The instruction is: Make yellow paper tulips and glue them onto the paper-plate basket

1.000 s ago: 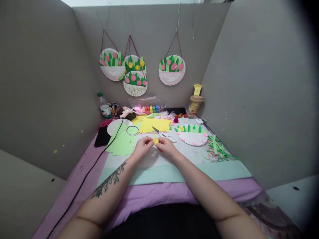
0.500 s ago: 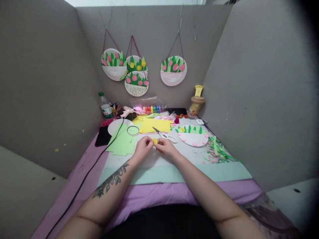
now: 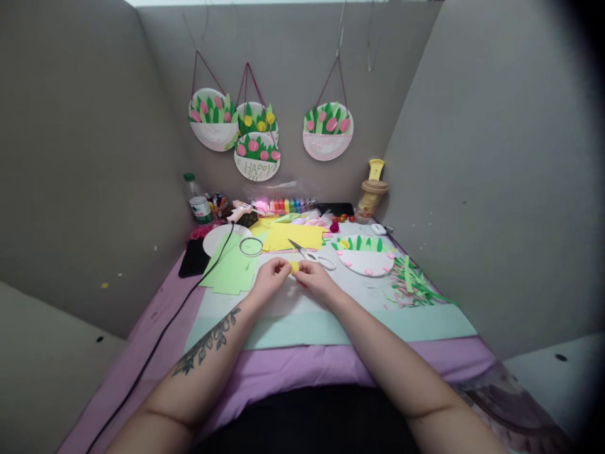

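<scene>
Your left hand (image 3: 271, 279) and right hand (image 3: 318, 280) pinch a yellow piece (image 3: 294, 267). Scissors (image 3: 305, 252) lie just beyond the right hand.

Yellow pc (image 3: 294, 267) part-hid. by L hand (image 3: 273, 276) & R hand (image 3: 318, 280), shape unclear. Rear plate (image 3: 258, 108) part-covered by front plate (image 3: 243, 166); writing under HAPPY (image 3: 253, 178) illegible. Cord (image 3: 161, 339) cut off, btm edge.
</scene>
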Motion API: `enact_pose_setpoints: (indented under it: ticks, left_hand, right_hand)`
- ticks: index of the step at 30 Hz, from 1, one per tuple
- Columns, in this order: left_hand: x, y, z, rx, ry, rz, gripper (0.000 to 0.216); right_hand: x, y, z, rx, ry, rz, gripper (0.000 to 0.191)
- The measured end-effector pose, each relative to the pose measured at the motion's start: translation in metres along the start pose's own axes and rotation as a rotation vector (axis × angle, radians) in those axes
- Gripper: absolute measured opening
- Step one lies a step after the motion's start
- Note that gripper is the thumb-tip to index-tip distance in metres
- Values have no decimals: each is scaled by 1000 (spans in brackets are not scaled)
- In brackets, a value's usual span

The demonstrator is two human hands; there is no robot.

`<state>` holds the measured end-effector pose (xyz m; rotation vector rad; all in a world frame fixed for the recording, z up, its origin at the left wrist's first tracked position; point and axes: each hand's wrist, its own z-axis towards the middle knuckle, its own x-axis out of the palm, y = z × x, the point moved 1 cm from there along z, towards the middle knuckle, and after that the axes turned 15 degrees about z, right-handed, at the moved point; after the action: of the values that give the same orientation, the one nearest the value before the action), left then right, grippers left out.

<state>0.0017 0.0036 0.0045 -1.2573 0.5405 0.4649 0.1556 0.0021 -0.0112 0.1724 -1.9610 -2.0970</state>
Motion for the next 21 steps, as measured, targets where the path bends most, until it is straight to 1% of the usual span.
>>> enact_pose_setpoints:
  ticks: [4, 9, 13, 17, 21]
  left_hand:
    - [1, 1, -1, -21, 18, 25, 15]
    - [4, 4, -1, -24, 91, 60, 15]
    - [-1, 8, 2, -50, 96, 92, 16]
    - [-9, 12, 5, -92, 123, 131, 12]
    - [-13, 12, 4, -118, 183, 177, 8]
  right_hand:
    - [1, 2, 0, -4, -4, 0, 16]
    - [-1, 7, 1, -37, -107, -41, 12]
    - [-6, 4, 4, -4, -165, -104, 9]
    - [-9, -3, 5, 56, -171, -230, 9]
    - [-5, -7, 7, 94, -171, -425, 9]
